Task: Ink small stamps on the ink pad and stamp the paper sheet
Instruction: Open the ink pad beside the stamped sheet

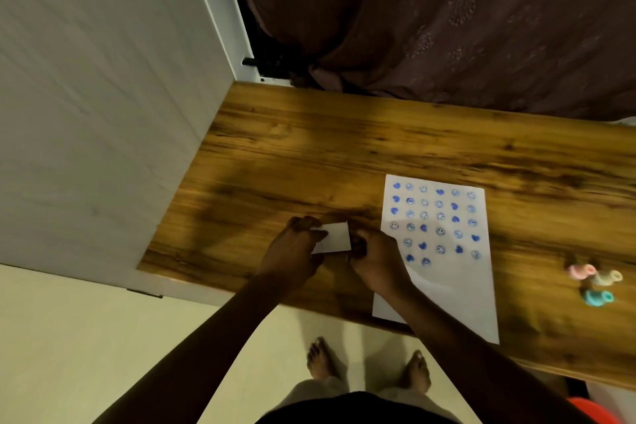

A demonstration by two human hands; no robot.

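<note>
Holding a small white rectangle (333,238), probably the ink pad case, pinched between left hand (296,248) and right hand (375,260), beside the mostly stamped paper sheet (444,272). Three small stamps (597,280) lie well apart; next, likely fetching one.

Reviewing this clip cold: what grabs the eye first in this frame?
The white paper sheet on the right of the wooden table, covered in rows of blue heart and smiley stamp prints with its near part blank. Next, the left hand and right hand at table centre, both gripping a small white rectangular object. Three small pastel stamps, pink, beige and teal, lie at the far right.
</note>
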